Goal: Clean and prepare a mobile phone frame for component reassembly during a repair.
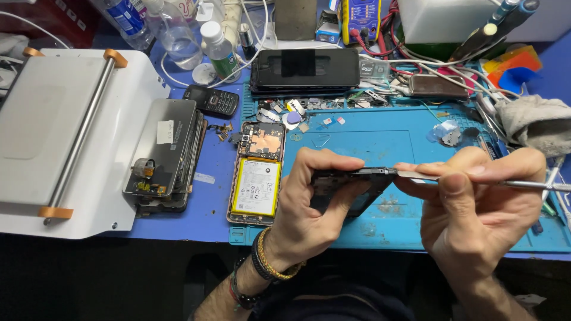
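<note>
Head view: the left hand (312, 199) grips a dark phone frame (351, 184) edge-on, thumb along its near side and fingers curled over the top, holding it above the blue work mat (369, 139). The right hand (485, 199) is closed around a thin metal tool (523, 185), its flat tip touching the right end of the frame. Beaded bracelets (267, 264) circle the left wrist.

Just left of the left hand, an opened phone (257, 173) lies on the mat's edge, its yellow-labelled battery and copper-coloured board showing. Further left, a stack of dark screen panels (163, 151) rests on a white machine with a metal roller bar (71, 131). A small keypad phone (211, 100) lies on the blue table behind them. At the mat's far edge sits a black phone (304, 66), with clear bottles (178, 35) beyond and a grey rag (532, 122) to the right.
</note>
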